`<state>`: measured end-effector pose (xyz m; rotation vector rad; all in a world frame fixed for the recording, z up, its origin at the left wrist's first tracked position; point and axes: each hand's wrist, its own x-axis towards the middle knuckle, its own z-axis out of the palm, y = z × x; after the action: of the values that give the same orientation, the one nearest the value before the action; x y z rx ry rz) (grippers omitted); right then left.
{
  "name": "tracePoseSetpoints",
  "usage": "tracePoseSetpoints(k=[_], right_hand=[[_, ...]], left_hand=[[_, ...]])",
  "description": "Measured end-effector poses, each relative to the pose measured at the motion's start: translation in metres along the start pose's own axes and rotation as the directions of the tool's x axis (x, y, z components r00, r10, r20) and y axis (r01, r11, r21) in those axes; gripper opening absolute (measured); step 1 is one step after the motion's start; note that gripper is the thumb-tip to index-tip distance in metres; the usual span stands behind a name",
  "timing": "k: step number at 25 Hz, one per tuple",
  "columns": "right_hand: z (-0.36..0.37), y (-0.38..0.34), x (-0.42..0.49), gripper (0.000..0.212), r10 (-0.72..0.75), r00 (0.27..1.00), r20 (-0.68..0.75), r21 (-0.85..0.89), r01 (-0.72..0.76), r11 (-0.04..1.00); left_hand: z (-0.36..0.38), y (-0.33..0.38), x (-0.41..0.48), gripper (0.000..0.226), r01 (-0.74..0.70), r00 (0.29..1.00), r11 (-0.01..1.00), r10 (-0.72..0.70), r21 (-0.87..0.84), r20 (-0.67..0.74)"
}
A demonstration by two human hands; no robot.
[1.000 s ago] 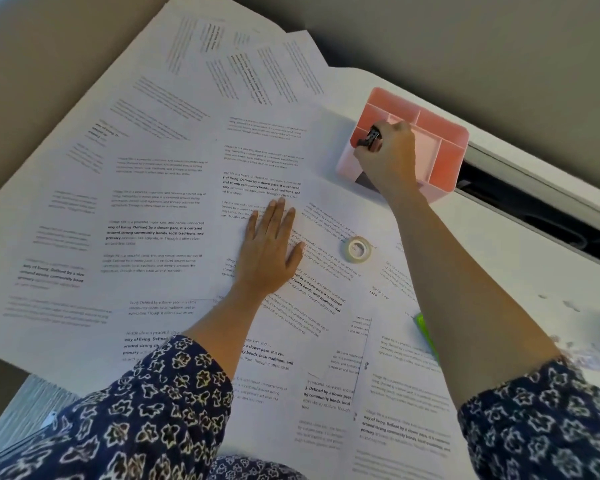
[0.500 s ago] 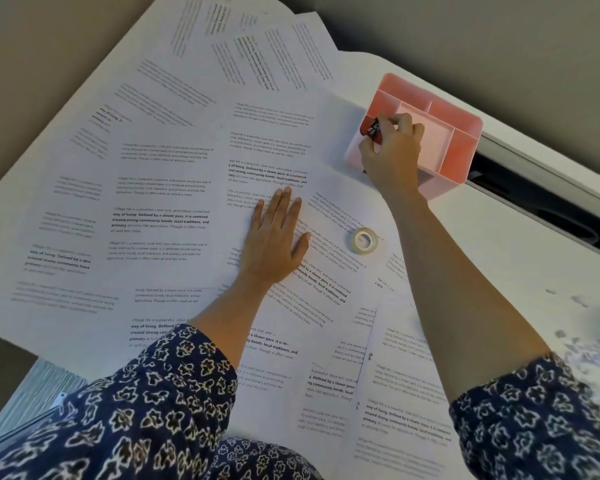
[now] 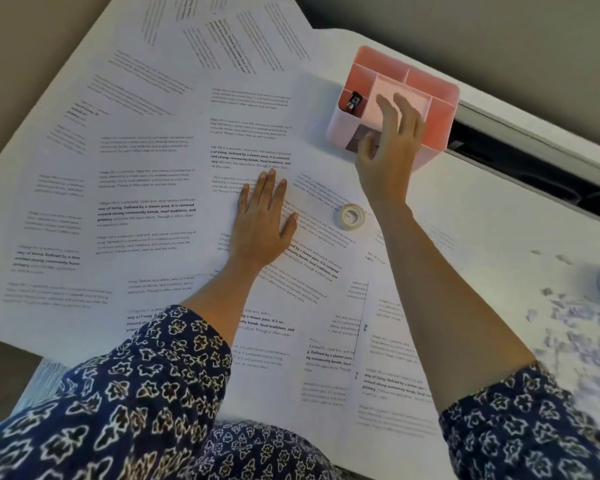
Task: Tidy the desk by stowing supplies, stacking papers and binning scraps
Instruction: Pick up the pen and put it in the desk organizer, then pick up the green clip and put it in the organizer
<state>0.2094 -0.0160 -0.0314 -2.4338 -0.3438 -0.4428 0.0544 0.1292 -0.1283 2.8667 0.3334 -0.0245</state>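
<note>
Head view, seemingly steeply down, close.

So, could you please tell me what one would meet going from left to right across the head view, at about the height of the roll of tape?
printed papers → left hand → roll of tape → right forearm → bare desk top
</note>
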Motion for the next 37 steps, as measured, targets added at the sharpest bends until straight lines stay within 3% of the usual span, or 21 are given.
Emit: tracePoseSetpoints(k=[3, 12, 19, 23, 31, 34, 37], right_hand=[[-0.012, 0.016, -0.042, 0.046, 0.014, 0.998, -0.058, -0.051, -0.017, 0.999], [-0.066, 0.081, -0.143, 0.045, 0.218, 0.965, 0.144, -0.358, -0.155, 0.921], [-0.110, 0.115, -0.180, 0.045, 0.404, 0.914, 0.037, -0.397, -0.358, 0.845], [-0.120, 0.120, -0.200, 0.045, 0.460, 0.888, -0.006, -0.399, -0.425, 0.813], [-0.129, 0.129, -0.199, 0.044, 0.478, 0.872, 0.103, -0.435, -0.392, 0.811], [-0.129, 0.127, -0.198, 0.041, 0.503, 0.859, 0.091, -0.408, -0.429, 0.806], [-0.132, 0.124, -0.191, 0.036, 0.526, 0.849, 0.052, -0.353, -0.477, 0.805]], left_hand=[[0.001, 0.001, -0.001, 0.068, -0.006, 1.000, 1.000, 0.006, -0.002, -0.007], [-0.001, 0.004, -0.002, 0.066, -0.041, 0.999, 0.997, 0.039, 0.072, 0.031], [-0.011, 0.027, -0.010, 0.068, 0.051, 0.997, 0.997, -0.054, 0.051, 0.058], [-0.018, 0.057, -0.028, 0.062, -0.062, 0.998, 0.998, 0.063, -0.005, 0.022], [-0.017, 0.118, -0.051, 0.046, -0.309, 0.951, 0.948, 0.307, -0.071, -0.045], [-0.018, 0.140, -0.056, 0.037, -0.355, 0.932, 0.918, 0.362, -0.176, 0.008], [-0.026, 0.166, -0.060, 0.036, -0.312, 0.933, 0.914, 0.346, -0.259, 0.097]])
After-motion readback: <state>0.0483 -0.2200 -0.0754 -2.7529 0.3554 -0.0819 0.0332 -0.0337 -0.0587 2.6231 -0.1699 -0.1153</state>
